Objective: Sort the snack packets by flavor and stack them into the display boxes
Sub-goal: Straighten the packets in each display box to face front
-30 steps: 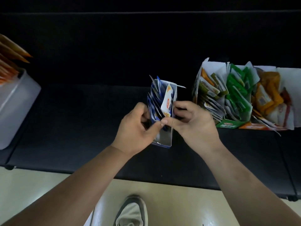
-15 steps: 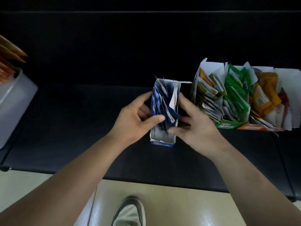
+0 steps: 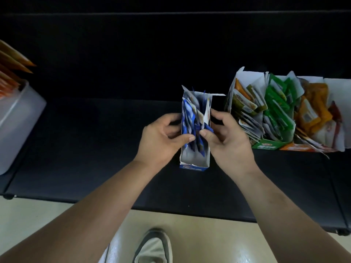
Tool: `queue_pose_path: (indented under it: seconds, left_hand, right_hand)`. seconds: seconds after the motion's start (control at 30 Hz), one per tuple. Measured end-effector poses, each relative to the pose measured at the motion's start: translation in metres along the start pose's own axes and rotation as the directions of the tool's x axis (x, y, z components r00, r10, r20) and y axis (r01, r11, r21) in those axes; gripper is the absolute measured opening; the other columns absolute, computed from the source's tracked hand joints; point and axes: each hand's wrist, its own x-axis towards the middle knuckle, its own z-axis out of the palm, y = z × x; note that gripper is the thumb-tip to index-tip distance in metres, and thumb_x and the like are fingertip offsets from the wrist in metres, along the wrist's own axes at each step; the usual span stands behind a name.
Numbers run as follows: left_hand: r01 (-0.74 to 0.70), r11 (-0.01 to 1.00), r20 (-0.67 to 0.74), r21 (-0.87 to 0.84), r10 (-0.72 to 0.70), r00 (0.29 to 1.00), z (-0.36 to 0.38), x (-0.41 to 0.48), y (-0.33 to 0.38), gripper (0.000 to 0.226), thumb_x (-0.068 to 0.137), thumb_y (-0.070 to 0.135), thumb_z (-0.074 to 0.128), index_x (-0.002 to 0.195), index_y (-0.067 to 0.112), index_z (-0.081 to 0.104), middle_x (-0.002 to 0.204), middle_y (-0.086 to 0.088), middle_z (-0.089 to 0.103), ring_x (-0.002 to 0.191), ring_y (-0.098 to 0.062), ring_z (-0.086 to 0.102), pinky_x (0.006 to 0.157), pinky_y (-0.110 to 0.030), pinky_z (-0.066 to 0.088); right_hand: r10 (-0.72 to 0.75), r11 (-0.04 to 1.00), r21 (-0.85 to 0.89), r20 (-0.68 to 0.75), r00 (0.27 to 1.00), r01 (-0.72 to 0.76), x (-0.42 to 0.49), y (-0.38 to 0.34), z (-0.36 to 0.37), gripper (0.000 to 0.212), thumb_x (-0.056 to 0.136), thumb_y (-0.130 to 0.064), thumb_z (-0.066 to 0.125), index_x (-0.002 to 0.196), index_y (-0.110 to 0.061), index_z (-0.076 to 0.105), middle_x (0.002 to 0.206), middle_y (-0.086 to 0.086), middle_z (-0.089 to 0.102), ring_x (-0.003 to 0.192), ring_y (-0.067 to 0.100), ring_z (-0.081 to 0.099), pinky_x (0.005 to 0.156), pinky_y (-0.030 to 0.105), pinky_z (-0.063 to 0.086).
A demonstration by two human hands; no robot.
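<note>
A narrow blue display box (image 3: 193, 160) stands on the black bench (image 3: 95, 149) at the centre, filled with several blue and white snack packets (image 3: 191, 118). My left hand (image 3: 161, 137) grips the box's left side, its thumb lying over the packets. My right hand (image 3: 228, 137) grips the right side, fingers curled on the wall and thumb pressing the packets from the front. The two thumbs nearly meet over the packets.
To the right stand three display boxes side by side: one with olive and orange packets (image 3: 245, 103), a green one (image 3: 275, 107) and an orange one (image 3: 311, 111). A translucent bin (image 3: 19, 118) with orange packets sits at the far left. My shoe (image 3: 153, 247) shows on the floor below.
The white packet held upright a second ago now sits down inside the blue box. Both hands moved from pinching it to holding the box's sides, and the box has straightened.
</note>
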Motion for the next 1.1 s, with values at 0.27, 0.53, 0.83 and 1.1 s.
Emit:
queue_pose_path:
  seconds: [0.27, 0.53, 0.83, 1.1]
  left_hand:
    - [-0.003, 1.0, -0.09, 0.01, 0.003, 0.996, 0.008, -0.014, -0.009, 0.048, 0.089, 0.009, 0.08, 0.135, 0.014, 0.066, 0.111, 0.002, 0.079, 0.104, -0.01, 0.075, 0.093, -0.037, 0.061]
    - [-0.135, 0.985, 0.018, 0.111, 0.134, 0.991, 0.002, -0.034, -0.011, 0.036, 0.103, 0.015, 0.064, 0.138, 0.016, 0.066, 0.119, 0.005, 0.077, 0.113, -0.014, 0.072, 0.096, -0.041, 0.06]
    - [-0.155, 0.986, -0.345, 0.054, 0.164, 0.924, -0.013, -0.048, 0.008, 0.016, 0.104, 0.021, 0.058, 0.097, 0.015, 0.071, 0.087, -0.008, 0.074, 0.08, -0.022, 0.071, 0.07, -0.052, 0.06]
    - [0.131, 0.96, -0.367, -0.249, -0.218, 0.904, -0.014, -0.061, 0.005, 0.013, 0.098, 0.0, 0.06, 0.096, 0.008, 0.07, 0.076, -0.008, 0.074, 0.057, -0.015, 0.065, 0.05, -0.029, 0.051]
  right_hand:
    - [0.02, 0.999, 0.029, 0.042, 0.999, -0.021, -0.009, -0.003, -0.001, 0.058, 0.093, -0.005, 0.074, 0.129, -0.047, 0.058, 0.117, -0.015, 0.075, 0.114, -0.002, 0.068, 0.104, 0.034, 0.056]
    - [0.016, 0.989, -0.143, -0.058, 0.998, -0.024, -0.018, -0.003, 0.004, 0.066, 0.077, -0.021, 0.092, 0.128, -0.045, 0.057, 0.1, -0.026, 0.072, 0.096, -0.005, 0.07, 0.091, 0.027, 0.059]
    - [0.041, 0.967, -0.243, -0.129, 0.991, -0.072, -0.007, 0.002, 0.016, 0.056, 0.077, -0.037, 0.09, 0.123, -0.037, 0.057, 0.085, -0.018, 0.068, 0.083, 0.003, 0.069, 0.079, 0.039, 0.061]
    - [0.146, 0.964, -0.198, -0.151, 0.978, -0.175, -0.035, -0.006, 0.006, 0.029, 0.082, -0.04, 0.085, 0.1, -0.032, 0.064, 0.087, -0.012, 0.07, 0.078, 0.002, 0.066, 0.074, 0.027, 0.057]
